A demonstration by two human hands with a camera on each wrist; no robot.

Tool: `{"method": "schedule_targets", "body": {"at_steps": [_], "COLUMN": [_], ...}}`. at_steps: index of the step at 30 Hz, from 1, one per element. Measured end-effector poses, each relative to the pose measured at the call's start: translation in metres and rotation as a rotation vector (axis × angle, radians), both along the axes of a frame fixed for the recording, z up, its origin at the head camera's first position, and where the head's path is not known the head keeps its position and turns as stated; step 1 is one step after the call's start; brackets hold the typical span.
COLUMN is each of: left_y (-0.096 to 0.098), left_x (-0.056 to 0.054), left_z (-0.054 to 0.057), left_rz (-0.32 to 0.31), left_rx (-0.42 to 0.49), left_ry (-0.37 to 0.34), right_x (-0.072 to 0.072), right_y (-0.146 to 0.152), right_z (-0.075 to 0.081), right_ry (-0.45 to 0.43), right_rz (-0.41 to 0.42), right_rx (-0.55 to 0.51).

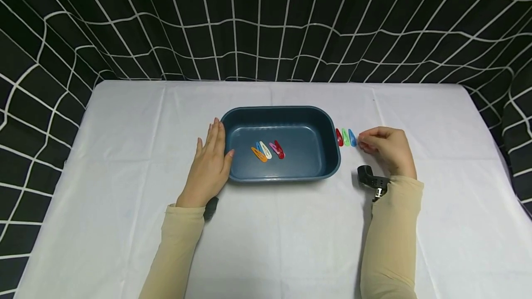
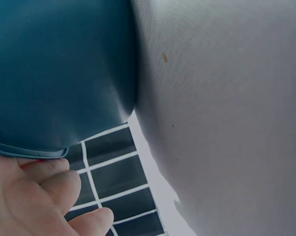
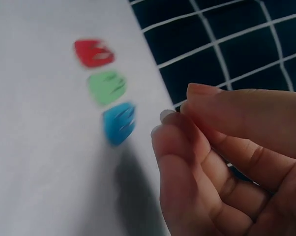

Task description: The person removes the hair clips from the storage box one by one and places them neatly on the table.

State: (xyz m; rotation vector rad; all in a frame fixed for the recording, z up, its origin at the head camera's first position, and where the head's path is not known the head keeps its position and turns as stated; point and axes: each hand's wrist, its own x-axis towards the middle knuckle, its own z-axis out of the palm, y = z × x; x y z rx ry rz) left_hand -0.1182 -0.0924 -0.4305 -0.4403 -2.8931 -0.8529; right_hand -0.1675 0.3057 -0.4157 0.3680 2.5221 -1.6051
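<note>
A dark blue rectangular tub (image 1: 282, 176) stands on the white table. Inside lie several snap hair clips: an orange clip (image 1: 259, 154), a white clip (image 1: 266, 150), a dark red clip (image 1: 279, 149), plus partly covered blue and purple ones. My left hand (image 1: 210, 160) rests with straight fingers against the tub's left side. Just right of the tub are a red clip (image 1: 339, 137), a green clip (image 1: 346, 137) and a blue clip (image 1: 352, 138) in a row. Beside the blue clip is my right hand (image 1: 388, 146), fingers loosely bent; no clip shows between the fingertips in the right wrist view.
A white cloth covers the table (image 1: 278, 234). Behind it and at both sides hangs black fabric with a white grid (image 1: 266, 26). A black wrist camera mount (image 1: 371, 179) juts from the right sleeve.
</note>
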Motion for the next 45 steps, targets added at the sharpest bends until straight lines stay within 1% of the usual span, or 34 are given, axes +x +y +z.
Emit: {"method": "schedule_targets", "body": {"at_steps": [3, 8, 10, 13, 17, 20, 21, 23, 28, 33, 37, 41, 45], "left_y": [0.0, 0.002, 0.002, 0.002, 0.001, 0.0, 0.0, 0.0, -0.001, -0.001, -0.001, -0.001, 0.0], "left_x": [-0.001, -0.002, -0.002, -0.003, -0.003, -0.003, -0.003, -0.003, -0.002, -0.002, -0.002, -0.002, -0.001], "left_z": [0.0, -0.001, -0.001, -0.001, -0.001, 0.0, 0.0, 0.0, -0.001, -0.002, -0.002, -0.002, -0.002], "left_rz": [-0.002, -0.011, -0.012, -0.011, -0.009, -0.009, -0.008, -0.007, -0.002, -0.003, -0.001, 0.0, -0.004], "left_rx": [0.0, 0.007, 0.006, 0.003, 0.005, 0.005, 0.005, 0.006, 0.005, 0.006, 0.01, 0.009, 0.012], "left_ry": [0.013, 0.006, 0.007, 0.015, 0.021, 0.018, 0.017, 0.016, 0.02, 0.027, 0.027, 0.027, 0.022], "right_x": [0.002, 0.006, 0.007, 0.007, 0.006, 0.005, 0.005, 0.004, -0.002, -0.006, -0.009, -0.012, -0.017], "right_y": [-0.002, -0.008, -0.012, -0.02, -0.031, -0.04, -0.042, -0.048, -0.065, -0.08, -0.092, -0.106, -0.12], "right_z": [0.006, 0.016, 0.02, 0.026, 0.035, 0.042, 0.044, 0.048, 0.054, 0.057, 0.059, 0.061, 0.06], "right_ry": [0.05, 0.124, 0.153, 0.193, 0.211, 0.211, 0.21, 0.209, 0.207, 0.202, 0.177, 0.12, 0.079], "right_rz": [-0.011, -0.013, -0.001, 0.026, 0.055, 0.074, 0.085, 0.1, 0.138, 0.184, 0.234, 0.306, 0.379], "right_rx": [-0.104, -0.286, -0.341, -0.376, -0.351, -0.298, -0.297, -0.251, -0.193, -0.177, -0.141, -0.11, -0.073]}}
